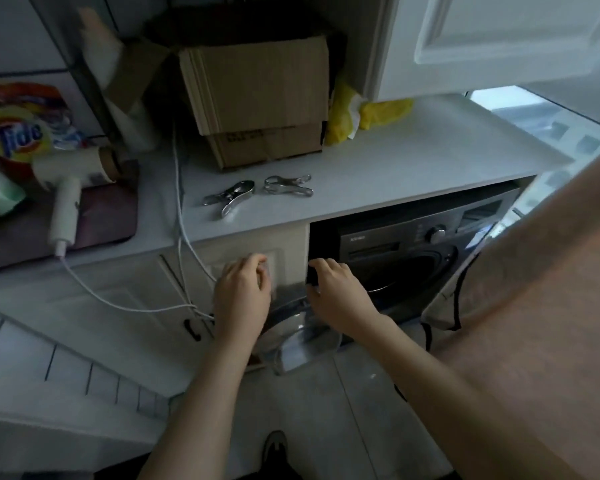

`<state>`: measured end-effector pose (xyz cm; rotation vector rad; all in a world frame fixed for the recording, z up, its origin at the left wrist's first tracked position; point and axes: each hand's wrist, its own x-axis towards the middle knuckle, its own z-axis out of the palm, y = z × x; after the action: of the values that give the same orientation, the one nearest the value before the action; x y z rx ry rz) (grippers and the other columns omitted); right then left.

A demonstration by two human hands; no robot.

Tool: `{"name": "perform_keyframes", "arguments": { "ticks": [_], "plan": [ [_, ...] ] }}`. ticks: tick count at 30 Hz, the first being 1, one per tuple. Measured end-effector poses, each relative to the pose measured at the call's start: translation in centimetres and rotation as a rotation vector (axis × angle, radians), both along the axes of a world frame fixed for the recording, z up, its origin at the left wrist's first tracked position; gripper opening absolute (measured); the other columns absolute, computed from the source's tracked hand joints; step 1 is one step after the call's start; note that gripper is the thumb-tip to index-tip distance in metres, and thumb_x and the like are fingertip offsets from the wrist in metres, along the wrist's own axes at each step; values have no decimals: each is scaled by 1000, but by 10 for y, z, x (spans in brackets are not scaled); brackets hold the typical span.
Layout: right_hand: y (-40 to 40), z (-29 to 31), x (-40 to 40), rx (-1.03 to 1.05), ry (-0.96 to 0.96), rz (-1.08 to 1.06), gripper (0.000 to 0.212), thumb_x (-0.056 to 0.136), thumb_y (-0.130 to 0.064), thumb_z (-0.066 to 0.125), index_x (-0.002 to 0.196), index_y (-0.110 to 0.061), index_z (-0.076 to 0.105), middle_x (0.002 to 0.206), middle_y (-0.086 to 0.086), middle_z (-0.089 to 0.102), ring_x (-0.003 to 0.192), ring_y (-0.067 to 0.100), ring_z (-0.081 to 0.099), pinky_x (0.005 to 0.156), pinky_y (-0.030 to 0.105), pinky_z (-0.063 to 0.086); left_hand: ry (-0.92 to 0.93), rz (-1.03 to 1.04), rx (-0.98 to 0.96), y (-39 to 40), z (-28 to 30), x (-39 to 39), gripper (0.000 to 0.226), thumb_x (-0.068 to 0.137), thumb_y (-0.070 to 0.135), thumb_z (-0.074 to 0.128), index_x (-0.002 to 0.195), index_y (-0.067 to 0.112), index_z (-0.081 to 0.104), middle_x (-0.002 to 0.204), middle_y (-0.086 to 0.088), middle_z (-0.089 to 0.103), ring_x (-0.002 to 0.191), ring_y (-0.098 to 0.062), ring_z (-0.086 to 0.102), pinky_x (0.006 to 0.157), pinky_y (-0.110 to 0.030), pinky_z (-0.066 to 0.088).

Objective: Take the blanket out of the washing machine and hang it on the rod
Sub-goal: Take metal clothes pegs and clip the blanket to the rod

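Observation:
A dark front-loading washing machine (413,237) sits under a white counter. Its round glass door (298,341) is swung open to the left. The drum opening (413,271) is dark, and no blanket shows inside it. No rod is in view. My left hand (243,292) is curled over the outer edge of the open door. My right hand (336,292) grips the door's top edge near the hinge, with the fingers bent over the rim.
The white counter (413,157) holds a cardboard box (257,98), two metal clips (257,195), yellow cloths (364,112), a hair dryer (70,188) and a Tide bag (18,133). A white cable (184,233) hangs beside my left hand. A bare arm (551,306) fills the right side.

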<state>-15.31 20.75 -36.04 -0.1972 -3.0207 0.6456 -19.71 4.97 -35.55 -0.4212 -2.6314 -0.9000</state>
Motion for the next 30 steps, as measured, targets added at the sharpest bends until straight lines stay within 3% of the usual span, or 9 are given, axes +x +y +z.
{"name": "perform_keyframes", "arguments": {
  "ticks": [6,10,17,21,25,30],
  "plan": [
    [-7,8,-70,-69,1,-94,51,96,-30,48,143,-13,36,138,8,46,128,30,39,101,39,38,15,-58,-51,-16,1,-81,22,82,7,66,104,11,65,94,-3,68,93,-25,59,74,-32,48],
    [-4,12,-105,-106,47,-151,52,96,-30,49,143,-13,34,140,7,45,129,29,38,104,38,36,28,-11,-82,-21,3,-120,30,80,9,69,109,12,65,107,-5,62,101,-28,55,76,-41,53],
    [19,9,-154,-10,187,-254,57,89,-28,59,138,-7,39,123,15,51,110,34,46,97,40,32,93,75,-55,-21,-6,-170,48,78,13,71,122,3,55,120,-15,58,112,-35,50,95,-45,44],
    [41,8,-187,-39,92,-265,72,85,-32,59,146,-15,25,139,13,37,124,38,33,104,44,27,0,178,-128,-13,-12,-186,66,76,26,73,132,2,48,122,-21,58,112,-42,48,93,-49,43],
    [55,8,-207,-70,-23,-221,86,78,-30,59,150,-22,13,147,10,26,129,39,25,104,48,26,-143,290,-158,0,-9,-187,74,79,34,71,142,10,39,123,-19,58,118,-39,43,88,-47,44],
    [69,2,-218,-33,-35,-150,83,71,-46,42,148,-26,22,149,2,28,131,35,23,104,47,25,-219,307,-93,-3,-15,-191,83,76,38,71,146,18,30,130,-14,53,123,-36,39,92,-47,42]
  ]
}}
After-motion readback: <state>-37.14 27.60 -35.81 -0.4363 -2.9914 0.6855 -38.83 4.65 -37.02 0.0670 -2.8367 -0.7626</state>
